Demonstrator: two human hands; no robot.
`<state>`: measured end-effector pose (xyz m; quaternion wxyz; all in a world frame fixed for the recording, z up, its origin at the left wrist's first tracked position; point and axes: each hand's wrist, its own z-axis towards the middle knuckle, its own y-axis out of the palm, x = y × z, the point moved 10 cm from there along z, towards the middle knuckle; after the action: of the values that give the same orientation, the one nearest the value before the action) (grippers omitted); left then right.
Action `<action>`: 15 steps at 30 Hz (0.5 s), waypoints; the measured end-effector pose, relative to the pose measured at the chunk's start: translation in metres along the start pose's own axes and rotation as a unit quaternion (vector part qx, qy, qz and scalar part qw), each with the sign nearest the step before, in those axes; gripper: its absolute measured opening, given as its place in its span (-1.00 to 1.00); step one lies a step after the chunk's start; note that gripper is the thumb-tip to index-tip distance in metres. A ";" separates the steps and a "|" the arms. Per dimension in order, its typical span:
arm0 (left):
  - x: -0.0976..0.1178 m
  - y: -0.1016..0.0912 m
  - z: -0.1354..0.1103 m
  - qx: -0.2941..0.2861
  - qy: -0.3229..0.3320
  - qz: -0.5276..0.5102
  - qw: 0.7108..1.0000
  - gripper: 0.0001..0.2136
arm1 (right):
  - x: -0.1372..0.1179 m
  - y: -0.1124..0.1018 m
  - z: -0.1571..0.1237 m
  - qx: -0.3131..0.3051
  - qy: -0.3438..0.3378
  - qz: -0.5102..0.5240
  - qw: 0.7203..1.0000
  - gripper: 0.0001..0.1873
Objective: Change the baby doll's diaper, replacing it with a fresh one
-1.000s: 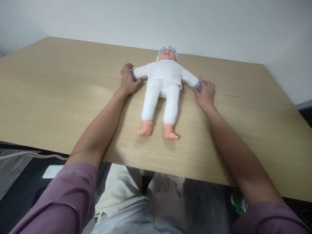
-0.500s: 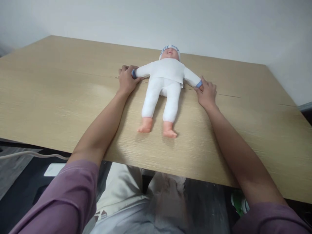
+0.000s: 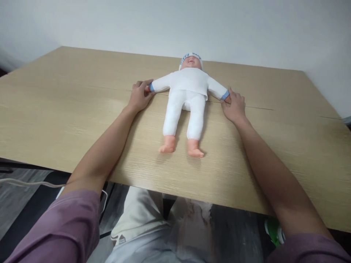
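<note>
A baby doll (image 3: 188, 81) in a white top, white trousers and a white cap (image 3: 192, 55) with blue lettering lies on its back, arms spread and bare feet toward me. My left hand (image 3: 140, 95) is closed around the doll's hand on the left, by the blue cuff (image 3: 151, 87). On the other side my right hand (image 3: 234, 105) grips the doll's other hand just past its blue cuff (image 3: 225, 95). Both of the doll's hands are mostly hidden by my fingers.
The doll rests on a wide wooden table (image 3: 82, 135) with a thin seam across it. Behind stands a pale wall (image 3: 175, 25). A white cable (image 3: 30, 182) runs below the table's left edge, and a green object (image 3: 271, 232) sits low at the right.
My left hand has slid a little outward, so more of the blue cuff shows. My right hand keeps its hold. The view has shifted slightly.
</note>
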<state>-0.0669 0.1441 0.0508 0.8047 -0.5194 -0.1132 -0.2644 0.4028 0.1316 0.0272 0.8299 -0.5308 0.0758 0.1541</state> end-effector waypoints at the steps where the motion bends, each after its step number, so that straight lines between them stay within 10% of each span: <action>1: -0.002 -0.001 0.000 -0.005 0.001 0.001 1.000 -0.32 | 0.000 0.000 0.000 0.001 0.000 0.001 1.000 -0.19; 15: -0.016 0.009 0.012 0.012 0.015 0.020 1.000 -0.46 | 0.009 -0.002 -0.009 0.028 0.014 0.000 1.000 -0.21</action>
<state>-0.0744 0.1631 0.0416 0.8175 -0.5081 -0.0940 -0.2545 0.4123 0.1239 0.0226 0.8432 -0.5098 0.0917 0.1440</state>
